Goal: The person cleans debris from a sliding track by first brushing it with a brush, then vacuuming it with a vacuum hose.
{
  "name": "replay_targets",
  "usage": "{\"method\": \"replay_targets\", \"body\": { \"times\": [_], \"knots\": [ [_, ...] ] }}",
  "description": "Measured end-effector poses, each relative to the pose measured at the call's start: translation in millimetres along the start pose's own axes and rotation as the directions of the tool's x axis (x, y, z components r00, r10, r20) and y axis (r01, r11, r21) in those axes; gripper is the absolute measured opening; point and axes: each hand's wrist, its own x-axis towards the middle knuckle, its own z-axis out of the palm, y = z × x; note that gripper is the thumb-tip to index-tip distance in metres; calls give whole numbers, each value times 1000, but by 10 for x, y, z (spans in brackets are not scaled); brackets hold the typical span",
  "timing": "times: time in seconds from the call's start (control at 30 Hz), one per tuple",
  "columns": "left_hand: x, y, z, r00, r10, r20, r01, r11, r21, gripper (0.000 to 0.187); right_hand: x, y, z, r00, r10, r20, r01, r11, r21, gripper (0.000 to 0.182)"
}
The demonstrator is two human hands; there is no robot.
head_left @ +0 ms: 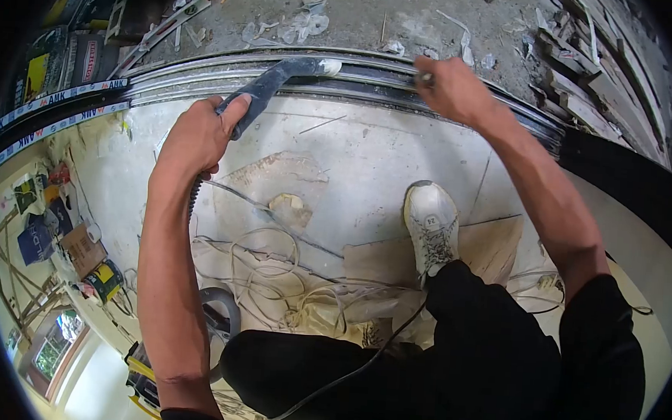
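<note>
My left hand (201,131) is wrapped round a dark vacuum cleaner nozzle tube (270,84). The tube's pale tip lies on the metal sliding-door track (375,70), which runs across the floor in several parallel rails. Over the track's right part, my right hand (455,86) is closed; a small dark end shows at its fingers, too little to name. Below my left wrist a piece of ribbed hose (195,195) shows, and a thicker loop of grey hose (222,311) lies by my knee.
Tangled cable (270,275) and cardboard (464,252) lie on the floor around my shoe (432,216). Wood scraps (590,79) are piled at upper right. Bits of plastic litter (305,27) lie on the concrete beyond the track. Boxes (80,248) stand at left.
</note>
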Motion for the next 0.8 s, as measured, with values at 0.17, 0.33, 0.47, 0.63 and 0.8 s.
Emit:
{"method": "replay_targets", "body": {
  "times": [0.17, 0.33, 0.47, 0.63, 0.8],
  "knots": [
    [36, 48, -31, 997, -39, 60, 37, 999, 26, 84, 553, -347, 260, 995, -98, 12, 92, 963, 253, 17],
    [16, 78, -36, 997, -26, 79, 25, 1000, 12, 83, 454, -147, -269, 999, 8, 54, -24, 958, 287, 22],
    [21, 7, 23, 1000, -16, 17, 16, 1000, 9, 81, -78, 145, -406, 996, 54, 78, -55, 998, 15, 23],
    [92, -36, 5, 994, -46, 97, 47, 999, -7, 82, 122, -303, 21, 991, -101, 87, 69, 946, 317, 21],
    [-59, -16, 31, 996, 0, 87, 4, 999, -47, 79, 80, -285, -71, 997, -67, 34, 51, 938, 343, 21]
  ]
}}
